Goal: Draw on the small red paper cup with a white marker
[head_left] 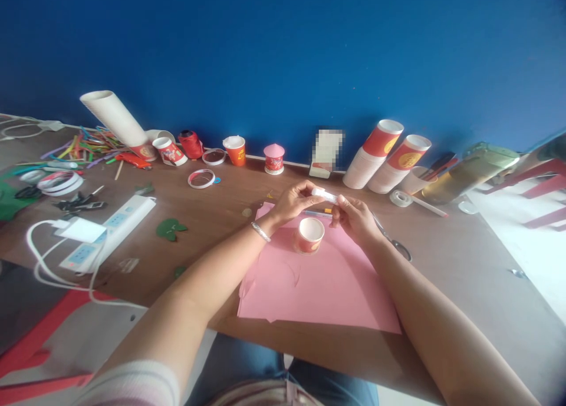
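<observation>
Between my two hands is a small white tube-like thing, perhaps a glue tube, held level above the table. The fingers of my left hand pinch one end of it. My right hand grips the other end with thumb and fingers. Just below them a short cut-down red-and-white paper cup stands upright on pink paper. A pen-like stick with a yellow part lies behind the cup. Partly hidden by my right arm are scissors.
Along the blue wall stand stacked paper cups, a small cup with a pink cone roof, red thread and an orange cup. A tape roll lies right. At left are a power strip with cables and green paper.
</observation>
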A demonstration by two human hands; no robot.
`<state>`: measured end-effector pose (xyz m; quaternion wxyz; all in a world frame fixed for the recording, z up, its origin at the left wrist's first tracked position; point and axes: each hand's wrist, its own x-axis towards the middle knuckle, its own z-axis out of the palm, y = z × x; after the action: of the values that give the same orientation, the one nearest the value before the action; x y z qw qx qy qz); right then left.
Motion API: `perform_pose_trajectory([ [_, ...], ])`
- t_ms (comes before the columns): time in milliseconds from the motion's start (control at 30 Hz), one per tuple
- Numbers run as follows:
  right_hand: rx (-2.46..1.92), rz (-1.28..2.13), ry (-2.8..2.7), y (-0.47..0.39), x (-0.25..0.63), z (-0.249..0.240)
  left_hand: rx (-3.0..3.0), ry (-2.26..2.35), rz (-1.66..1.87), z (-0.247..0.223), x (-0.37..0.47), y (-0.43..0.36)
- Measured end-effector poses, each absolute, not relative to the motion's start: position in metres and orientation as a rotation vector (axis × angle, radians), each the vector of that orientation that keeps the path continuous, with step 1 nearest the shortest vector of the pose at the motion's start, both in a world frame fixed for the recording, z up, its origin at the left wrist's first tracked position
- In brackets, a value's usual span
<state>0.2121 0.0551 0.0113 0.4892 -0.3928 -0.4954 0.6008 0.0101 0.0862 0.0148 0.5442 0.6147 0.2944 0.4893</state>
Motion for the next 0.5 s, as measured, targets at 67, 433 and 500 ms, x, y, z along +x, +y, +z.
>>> perform_pose_trajectory([
  [67, -0.942, 1.453, -1.182, 0.0554, 0.2115, 0.0107, 1.472, 0.702, 1.168, 0.0142, 0.0101, 0.0861],
  [433, -0.926, 1.466, -1.147, 0.0576, 0.2114, 0.0124, 1.488, 0.708, 1.178, 0.0131, 0.0102, 0.086],
  [500, -0.908, 1.468, -1.139, 0.0566, 0.2088, 0.0128, 1.482, 0.71, 1.181, 0.0124, 0.011, 0.086],
])
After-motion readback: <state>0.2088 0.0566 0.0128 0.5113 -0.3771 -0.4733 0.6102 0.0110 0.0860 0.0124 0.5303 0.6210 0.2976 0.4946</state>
